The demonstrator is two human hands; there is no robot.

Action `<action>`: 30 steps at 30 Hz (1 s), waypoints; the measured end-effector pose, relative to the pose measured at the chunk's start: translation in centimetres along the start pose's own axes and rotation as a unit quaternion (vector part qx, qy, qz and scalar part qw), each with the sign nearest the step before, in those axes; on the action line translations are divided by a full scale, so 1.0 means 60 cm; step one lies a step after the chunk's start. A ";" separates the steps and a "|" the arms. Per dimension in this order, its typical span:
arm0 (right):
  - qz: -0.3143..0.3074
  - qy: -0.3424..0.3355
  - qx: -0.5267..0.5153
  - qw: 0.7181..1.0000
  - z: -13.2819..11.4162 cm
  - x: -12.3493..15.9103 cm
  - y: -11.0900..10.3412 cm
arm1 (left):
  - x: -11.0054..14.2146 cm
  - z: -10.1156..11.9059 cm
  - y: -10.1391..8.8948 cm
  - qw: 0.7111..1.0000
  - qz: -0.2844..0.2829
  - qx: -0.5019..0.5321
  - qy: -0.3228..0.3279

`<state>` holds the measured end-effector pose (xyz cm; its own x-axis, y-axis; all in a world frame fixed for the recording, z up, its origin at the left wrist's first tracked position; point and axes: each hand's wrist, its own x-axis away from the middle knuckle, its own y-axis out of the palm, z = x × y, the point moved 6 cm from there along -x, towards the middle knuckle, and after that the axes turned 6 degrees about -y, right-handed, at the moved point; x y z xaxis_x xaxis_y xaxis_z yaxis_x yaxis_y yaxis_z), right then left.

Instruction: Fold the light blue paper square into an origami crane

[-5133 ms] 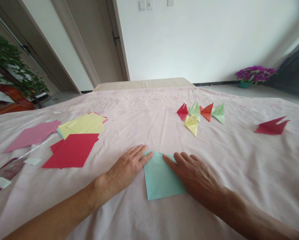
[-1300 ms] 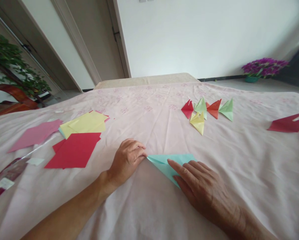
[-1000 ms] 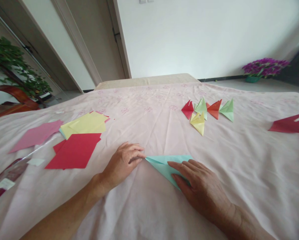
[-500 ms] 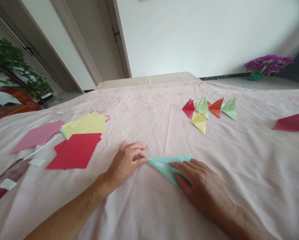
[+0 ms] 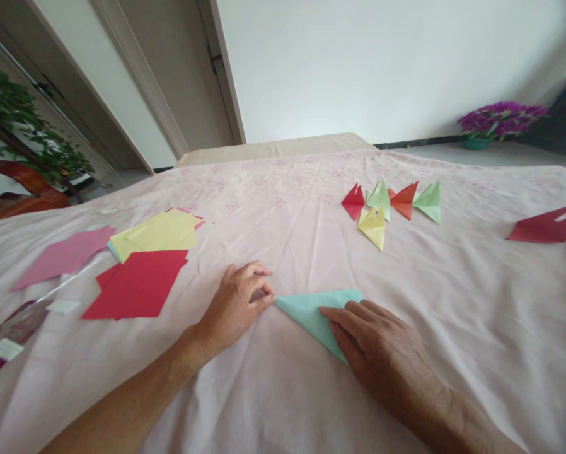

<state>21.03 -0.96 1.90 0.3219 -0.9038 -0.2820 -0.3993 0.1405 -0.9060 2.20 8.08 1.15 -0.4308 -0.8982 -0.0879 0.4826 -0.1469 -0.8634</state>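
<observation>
A teal paper point(image 5: 311, 310), folded into a flat triangle, lies on the pink cloth point(image 5: 283, 208) in front of me. My left hand point(image 5: 236, 306) has its fingers curled and its thumb and forefinger pinched at the triangle's left tip. My right hand point(image 5: 382, 353) lies flat on the triangle's right part, fingers stretched out and pressing it down; it hides that end of the paper.
Left of my hands lie flat red sheets point(image 5: 136, 284), yellow sheets point(image 5: 157, 232) and a pink sheet point(image 5: 63, 255), with a plastic wrapper point(image 5: 4, 334) at the left edge. Several small folded pieces point(image 5: 387, 205) sit at the back right, and a dark red folded piece point(image 5: 542, 226) farther right.
The teal paper was a flat square five seconds ago and is now a folded triangle. Over the last second my left fingers curled into a pinch at its tip; my right hand stayed flat.
</observation>
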 end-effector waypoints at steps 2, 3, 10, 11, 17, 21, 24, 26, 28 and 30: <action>0.032 -0.021 0.003 0.999 -0.005 0.002 -0.010 | 0.001 0.000 0.000 1.000 0.000 -0.007 0.004; 0.050 -0.040 0.010 0.998 -0.010 0.004 -0.016 | 0.001 0.000 0.001 1.000 0.000 -0.010 0.005; 0.067 -0.166 0.045 0.983 -0.060 0.040 -0.031 | 0.002 -0.006 0.003 1.000 -0.007 -0.013 0.013; 0.056 -0.155 0.034 0.986 -0.060 0.044 -0.027 | 0.002 -0.006 0.003 1.000 -0.008 -0.012 0.012; 0.012 -0.012 -0.061 0.998 -0.018 0.044 0.000 | 0.003 -0.005 0.001 1.000 -0.008 -0.016 0.005; -0.003 0.057 -0.054 0.997 0.006 0.033 0.009 | 0.004 -0.003 0.001 1.000 -0.002 -0.026 0.017; -0.014 0.059 -0.019 0.998 0.008 0.030 0.011 | 0.003 -0.001 0.001 0.999 0.001 -0.030 0.026; -0.022 0.052 0.011 0.998 0.006 0.030 0.011 | 0.002 0.000 0.000 0.999 0.002 -0.033 0.027; -0.023 0.042 0.036 0.998 0.003 0.030 0.010 | 0.002 0.002 0.000 0.999 0.003 -0.037 0.029; -0.021 0.028 0.054 0.998 -0.001 0.031 0.008 | 0.001 0.005 -0.001 0.999 0.004 -0.041 0.033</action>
<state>21.36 -2.58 0.95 0.2875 -0.9302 -0.2280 -0.2912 0.1419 -0.9461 2.37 7.90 1.31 -0.4780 -0.8692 -0.1261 0.4233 -0.1022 -0.9002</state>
